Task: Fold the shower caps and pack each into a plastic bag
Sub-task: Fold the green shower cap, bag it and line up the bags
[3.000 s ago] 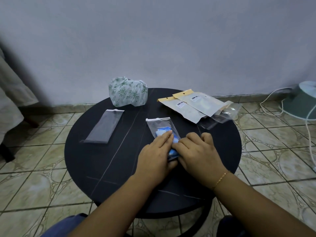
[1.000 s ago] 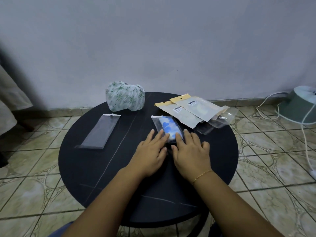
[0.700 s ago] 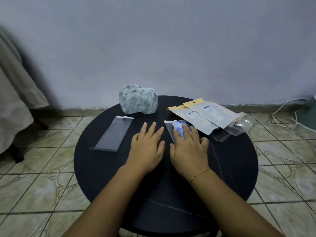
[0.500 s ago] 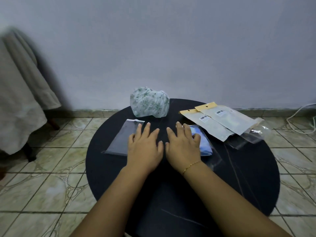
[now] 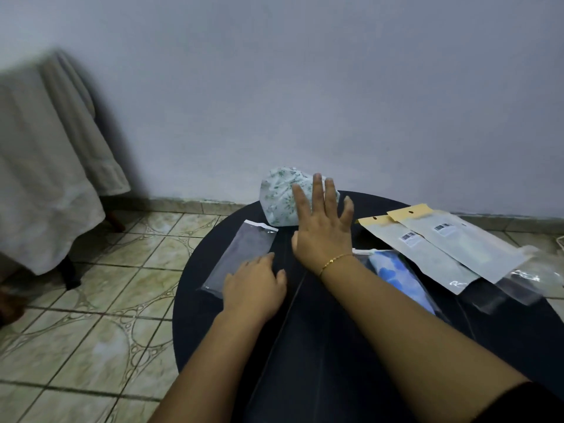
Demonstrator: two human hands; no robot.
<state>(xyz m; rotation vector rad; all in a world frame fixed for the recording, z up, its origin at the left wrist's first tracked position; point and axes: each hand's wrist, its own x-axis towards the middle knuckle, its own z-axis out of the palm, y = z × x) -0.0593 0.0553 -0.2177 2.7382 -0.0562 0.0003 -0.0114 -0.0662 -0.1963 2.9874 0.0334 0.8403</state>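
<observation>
Table: we see a round dark table (image 5: 320, 346); clock directions below are read on its top, with 6 o'clock at the near edge and 12 o'clock at the wall.
Left hand: our left hand (image 5: 254, 290) lies palm down at about 9 o'clock, fingers relaxed and gripping nothing; its fingertips rest on the near end of the empty plastic bag (image 5: 241, 257).
Right hand: our right hand (image 5: 323, 230) is stretched toward 12 o'clock with fingers straight and spread, holding nothing; the fingertips overlap the green-patterned shower cap (image 5: 279, 198), but we cannot tell whether they touch it.
Green-patterned shower cap: an unfolded, bunched mound at about 11 o'clock on the far rim, with no clear long axis.
Empty plastic bag: flat at about 10 o'clock, its long axis running from 7 toward 1 o'clock, the white-edged mouth at the far end, near the cap.
Blue shower cap: the folded blue shower cap (image 5: 396, 277) lies inside a clear bag (image 5: 363, 257) at about 3 o'clock, just right of our right forearm; its long axis runs from 11 toward 5 o'clock, the bag's mouth at the far end.
Finished packs: two header-card packs (image 5: 451, 248) overlap at about 2 o'clock, yellow headers pointing to 11 o'clock, lying on more clear bags (image 5: 534, 279).
Bracelet: a thin gold bracelet (image 5: 335, 261) circles our right wrist.
Surroundings: tiled floor (image 5: 91, 331), a pale wall (image 5: 305, 87), and a blurred cloth-draped piece of furniture (image 5: 45, 178) at far left.
</observation>
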